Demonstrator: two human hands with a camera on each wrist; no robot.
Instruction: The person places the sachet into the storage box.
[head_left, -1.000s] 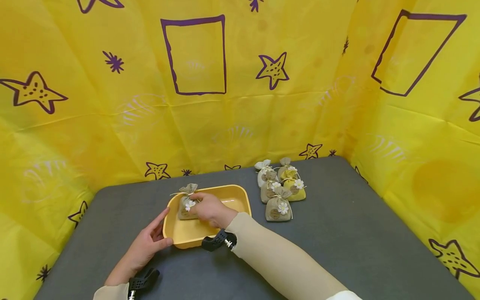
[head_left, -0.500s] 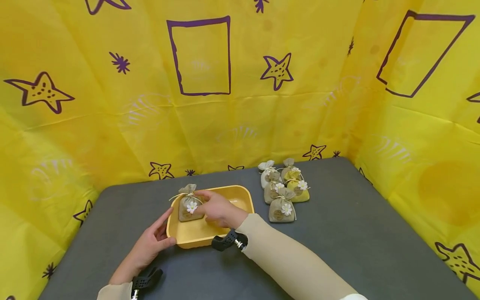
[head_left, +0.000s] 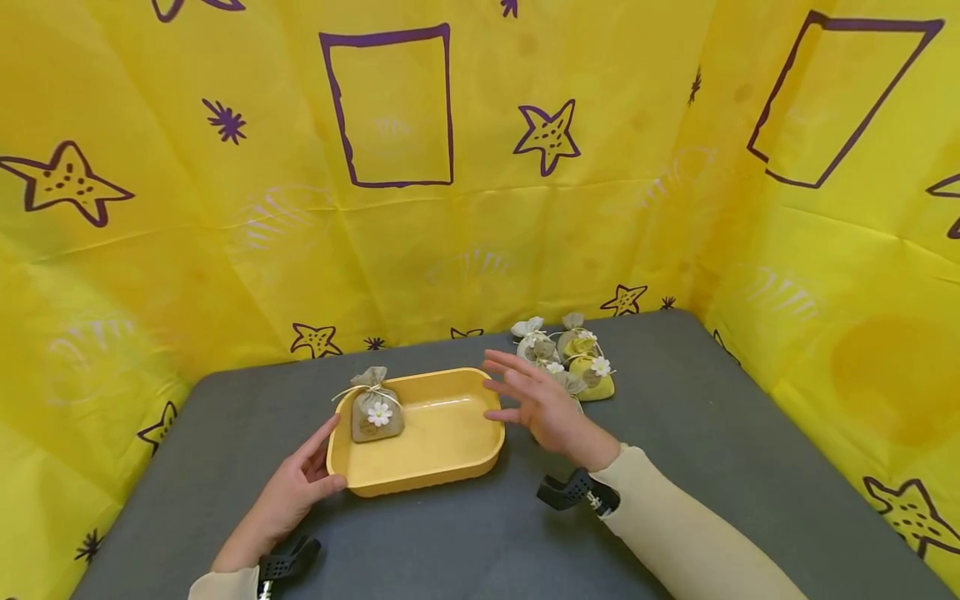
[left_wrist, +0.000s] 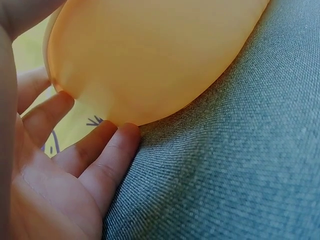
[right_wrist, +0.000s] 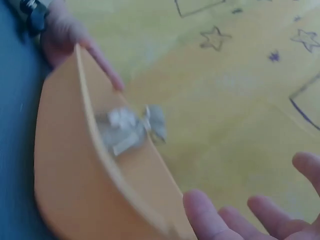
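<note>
My left hand (head_left: 288, 492) rests against the left end of a yellow plastic tray (head_left: 416, 482), thumb by the front corner. In the left wrist view several fingertips (left_wrist: 131, 131) touch the tray's outer wall. Inside the tray, a beige drawstring sachet (head_left: 377, 425) with a white flower leans at the left end, its tied top above the rim. My right hand (head_left: 551, 412) hovers by the tray's right end with fingers spread and nothing held. It partly hides a group of sachets behind it. The right wrist view shows the sachet in the tray (right_wrist: 125, 132) blurred.
Beyond my right hand stand several sachets: a white one (head_left: 527, 337), a yellow one (head_left: 596, 385) and beige ones (head_left: 572, 385). The dark grey table (head_left: 720, 433) meets a yellow cloth backdrop (head_left: 390, 283) at the back and sides.
My right hand has let go of the sachet in the tray and moved right, out over the tray's right end. The sachet stays at the left end; my left hand keeps its place.
</note>
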